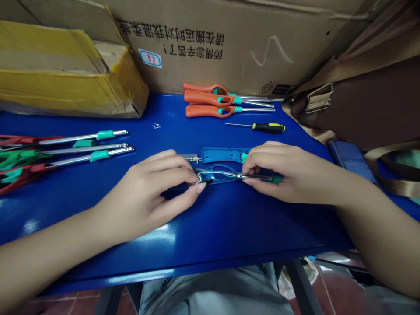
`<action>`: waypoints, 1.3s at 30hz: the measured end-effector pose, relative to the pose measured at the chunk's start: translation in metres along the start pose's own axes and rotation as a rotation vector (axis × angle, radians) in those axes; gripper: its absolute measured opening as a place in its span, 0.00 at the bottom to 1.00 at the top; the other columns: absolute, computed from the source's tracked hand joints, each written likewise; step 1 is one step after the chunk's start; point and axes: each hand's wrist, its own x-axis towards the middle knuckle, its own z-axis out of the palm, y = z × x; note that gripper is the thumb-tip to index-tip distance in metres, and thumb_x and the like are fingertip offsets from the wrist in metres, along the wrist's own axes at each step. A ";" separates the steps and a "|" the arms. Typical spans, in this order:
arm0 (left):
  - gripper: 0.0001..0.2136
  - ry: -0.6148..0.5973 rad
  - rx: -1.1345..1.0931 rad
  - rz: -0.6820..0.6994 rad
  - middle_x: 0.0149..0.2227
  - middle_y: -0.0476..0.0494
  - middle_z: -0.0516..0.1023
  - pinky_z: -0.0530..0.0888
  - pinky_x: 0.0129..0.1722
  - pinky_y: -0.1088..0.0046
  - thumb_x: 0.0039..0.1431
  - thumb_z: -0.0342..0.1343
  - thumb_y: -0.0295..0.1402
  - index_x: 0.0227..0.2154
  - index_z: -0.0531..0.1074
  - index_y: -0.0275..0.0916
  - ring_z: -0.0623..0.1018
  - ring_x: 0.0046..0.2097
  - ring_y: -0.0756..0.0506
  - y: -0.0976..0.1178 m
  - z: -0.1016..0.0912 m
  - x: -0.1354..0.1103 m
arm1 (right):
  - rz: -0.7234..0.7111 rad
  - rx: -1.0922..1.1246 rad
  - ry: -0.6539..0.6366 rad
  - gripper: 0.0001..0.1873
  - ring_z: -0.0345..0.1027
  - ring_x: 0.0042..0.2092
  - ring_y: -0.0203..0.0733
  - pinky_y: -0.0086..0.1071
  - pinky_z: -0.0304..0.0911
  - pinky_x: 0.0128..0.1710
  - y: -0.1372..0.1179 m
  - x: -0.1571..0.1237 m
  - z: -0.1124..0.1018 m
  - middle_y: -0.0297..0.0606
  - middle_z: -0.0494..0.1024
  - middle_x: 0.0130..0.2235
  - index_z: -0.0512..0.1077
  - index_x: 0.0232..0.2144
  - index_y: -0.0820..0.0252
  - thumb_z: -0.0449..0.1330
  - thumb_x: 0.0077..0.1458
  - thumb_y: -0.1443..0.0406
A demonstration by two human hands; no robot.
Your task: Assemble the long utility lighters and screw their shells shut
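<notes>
Between my hands lies an opened blue lighter shell half [221, 175], with a white wire [211, 172] running along it. My left hand [160, 188] pinches the left end of this half, where the wire bends beside a small black part. A metal lighter tube [257, 176] is gripped by my right hand [285, 173], thumb below and fingers above; a teal piece shows at its far end. Just behind sits the other blue shell half [219, 155], with a teal part at its right end, partly hidden by my right fingers. A clear cylinder with a metal tip [190, 157] rests behind my left fingers.
Several orange lighters [206, 98] lie at the back beside a black-and-yellow screwdriver [269, 127]. Red and green lighter parts with metal tubes [72, 151] are at left. Cardboard boxes [183, 35] line the back of the blue table [210, 232]; a brown bag [370, 100] stands right.
</notes>
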 end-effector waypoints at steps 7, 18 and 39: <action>0.05 0.024 -0.008 -0.033 0.36 0.48 0.78 0.72 0.42 0.72 0.71 0.55 0.26 0.37 0.74 0.37 0.75 0.39 0.49 0.000 0.001 0.001 | -0.085 0.015 -0.143 0.07 0.70 0.40 0.42 0.36 0.60 0.45 -0.005 0.001 0.003 0.37 0.80 0.37 0.75 0.38 0.57 0.57 0.68 0.65; 0.05 -0.048 0.026 0.049 0.37 0.45 0.79 0.72 0.45 0.67 0.72 0.56 0.29 0.39 0.75 0.38 0.76 0.40 0.46 0.001 0.008 -0.004 | -0.015 0.042 0.045 0.11 0.73 0.48 0.45 0.41 0.63 0.51 -0.022 0.004 0.027 0.42 0.81 0.47 0.76 0.48 0.59 0.61 0.68 0.59; 0.16 -0.005 0.166 0.248 0.42 0.44 0.84 0.75 0.42 0.63 0.65 0.65 0.28 0.53 0.74 0.37 0.80 0.42 0.43 0.001 0.008 -0.013 | 0.007 0.133 0.126 0.06 0.71 0.41 0.42 0.38 0.64 0.45 -0.022 0.011 0.051 0.38 0.80 0.39 0.75 0.39 0.58 0.57 0.66 0.70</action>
